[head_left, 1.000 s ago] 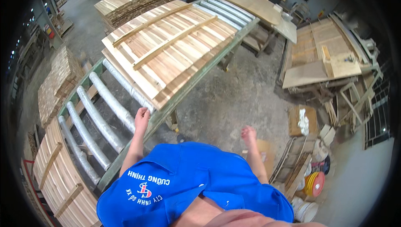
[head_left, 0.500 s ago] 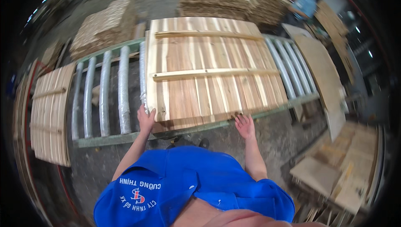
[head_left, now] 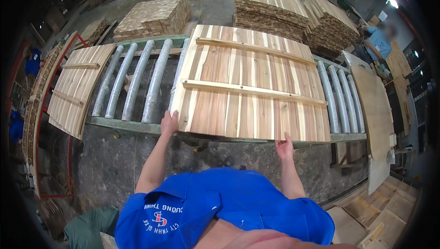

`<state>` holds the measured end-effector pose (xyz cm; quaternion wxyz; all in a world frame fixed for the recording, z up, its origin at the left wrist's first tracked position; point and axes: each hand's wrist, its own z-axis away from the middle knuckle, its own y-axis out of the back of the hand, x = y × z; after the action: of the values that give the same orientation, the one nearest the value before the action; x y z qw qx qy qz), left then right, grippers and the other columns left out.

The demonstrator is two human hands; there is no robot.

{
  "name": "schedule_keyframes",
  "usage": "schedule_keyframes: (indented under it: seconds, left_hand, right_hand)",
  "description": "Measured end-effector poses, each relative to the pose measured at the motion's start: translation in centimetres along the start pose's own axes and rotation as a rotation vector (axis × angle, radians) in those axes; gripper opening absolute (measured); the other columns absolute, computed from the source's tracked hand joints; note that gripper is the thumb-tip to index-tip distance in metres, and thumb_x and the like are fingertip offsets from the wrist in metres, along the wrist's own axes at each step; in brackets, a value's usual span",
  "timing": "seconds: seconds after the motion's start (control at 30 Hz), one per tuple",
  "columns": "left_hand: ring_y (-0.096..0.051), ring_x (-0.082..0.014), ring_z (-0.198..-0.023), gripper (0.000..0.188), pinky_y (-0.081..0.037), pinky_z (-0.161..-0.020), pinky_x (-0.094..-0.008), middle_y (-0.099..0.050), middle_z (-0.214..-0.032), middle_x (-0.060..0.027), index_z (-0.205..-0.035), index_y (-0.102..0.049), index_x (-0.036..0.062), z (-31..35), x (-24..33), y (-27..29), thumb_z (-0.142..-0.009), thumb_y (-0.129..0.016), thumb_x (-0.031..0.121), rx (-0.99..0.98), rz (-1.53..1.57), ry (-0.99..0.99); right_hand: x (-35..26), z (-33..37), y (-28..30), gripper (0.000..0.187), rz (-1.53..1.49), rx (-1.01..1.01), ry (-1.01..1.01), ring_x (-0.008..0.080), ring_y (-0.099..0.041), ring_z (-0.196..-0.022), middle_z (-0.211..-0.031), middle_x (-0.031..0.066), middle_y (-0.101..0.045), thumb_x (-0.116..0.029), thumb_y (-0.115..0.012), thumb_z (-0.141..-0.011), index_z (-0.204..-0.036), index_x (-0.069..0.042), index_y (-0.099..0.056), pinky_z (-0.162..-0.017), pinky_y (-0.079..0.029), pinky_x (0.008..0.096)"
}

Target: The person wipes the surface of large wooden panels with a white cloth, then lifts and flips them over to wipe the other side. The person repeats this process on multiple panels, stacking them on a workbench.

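Note:
A slatted wooden panel [head_left: 250, 117] lies across the roller conveyor [head_left: 123, 126], its surface striped in light and reddish-brown boards. Two pale battens [head_left: 256, 94] run across its upper face, with dark screw heads showing. At the panel's near left corner, my left hand [head_left: 169, 123] is closed around the edge. My right hand [head_left: 284, 149] grips the near edge toward the right, thumb up against the top and the other fingers partly hidden below.
Plastic-wrapped rollers [head_left: 133, 78] show on both sides. A similar panel [head_left: 78, 91] sits at the conveyor's left end. Behind stand stacked panels [head_left: 270, 13] and a block of stacked wood [head_left: 153, 15]. A plywood sheet [head_left: 373, 107] leans at right, near a person in light blue [head_left: 380, 42].
My right hand, spread beside the near edge before, now holds it. The head view has shifted, so the whole scene sits differently. My left hand stays at the corner.

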<state>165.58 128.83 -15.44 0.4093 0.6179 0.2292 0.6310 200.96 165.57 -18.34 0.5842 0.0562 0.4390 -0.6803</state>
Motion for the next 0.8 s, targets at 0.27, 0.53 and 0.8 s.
schedule_keyframes:
  seconds: [0.27, 0.53, 0.8]
  left_hand:
    - [-0.059, -0.0494, -0.095, 0.046, -0.046, -0.079, -0.054, -0.064, -0.098, -0.0296, -0.106, -0.051, 0.0043, 0.8, 1.0, 1.3, -0.093, -0.048, 0.049, -0.054, 0.053, 0.121]
    - [-0.061, -0.036, -0.105, 0.058, -0.047, -0.091, -0.0411, -0.06, -0.119, -0.0228, -0.143, -0.032, 0.0089, 1.0, 1.4, 5.4, -0.093, -0.053, 0.032, -0.132, 0.209, 0.069]
    - [-0.056, -0.0183, -0.108, 0.078, -0.045, -0.093, -0.0324, -0.053, -0.124, -0.0096, -0.128, -0.051, 0.0001, -1.6, 9.9, 17.2, -0.079, -0.065, 0.059, -0.373, 1.024, -0.416]
  right_hand:
    - [-1.7, 2.2, -1.6, 0.032, 0.069, 0.081, -0.086, 0.0197, -0.06, -0.09, -0.101, 0.0052, -0.06, -0.026, -0.067, -0.088, -0.114, -0.012, -0.057, -0.079, -0.053, 0.0323]
    - [-5.0, 3.6, -1.6, 0.03, 0.333, 0.001, 0.168, 0.0171, -0.061, -0.076, -0.091, 0.006, -0.064, -0.027, -0.064, -0.086, -0.104, -0.003, -0.061, -0.058, -0.048, 0.0311]
    - [-16.1, 4.0, -14.6, 0.058, 0.055, -0.232, 0.718, 0.024, -0.042, -0.131, -0.141, 0.0107, -0.046, -0.039, -0.044, -0.095, -0.14, -0.003, -0.04, -0.111, -0.028, 0.0418]
